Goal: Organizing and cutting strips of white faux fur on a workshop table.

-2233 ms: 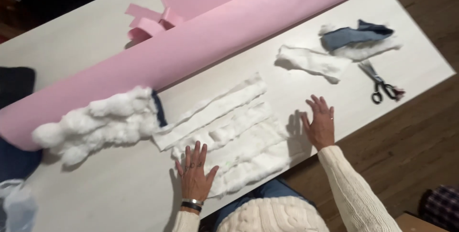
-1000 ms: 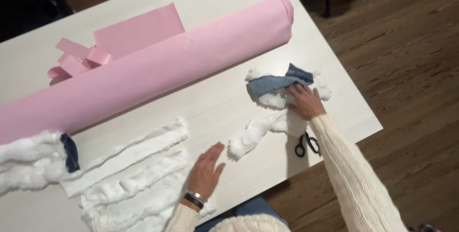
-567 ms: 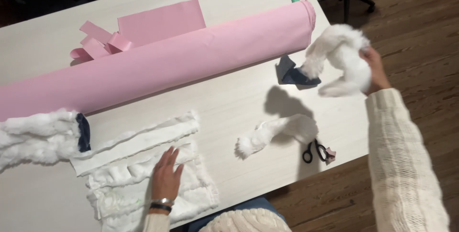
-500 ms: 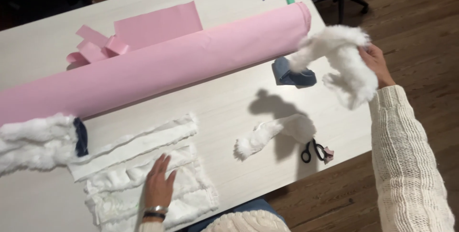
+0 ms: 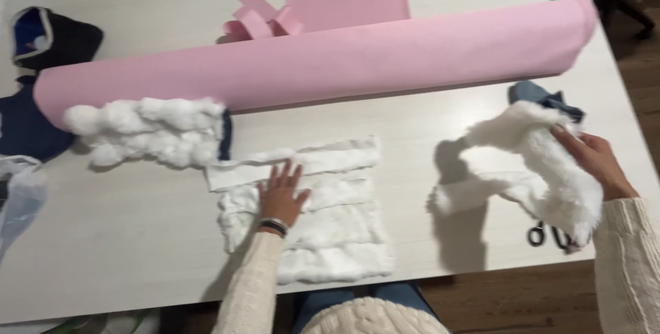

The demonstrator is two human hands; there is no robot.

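Left hand (image 5: pixel 280 195) flat, fingers spread on white fleece strips (image 5: pixel 309 210) already laid near, right hand (image 5: pixel 597 163) gripping another fluffy piece (image 5: pixel 543 162) not yet placed on worktop (image 5: pixel 137 224).

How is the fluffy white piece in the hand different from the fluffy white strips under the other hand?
The fluffy piece is held up off the table by the right hand; the strips lie flat under the left hand. The piece is one thick, bunched, drooping lump; the strips are several thin bands laid side by side. Both are white and fuzzy.
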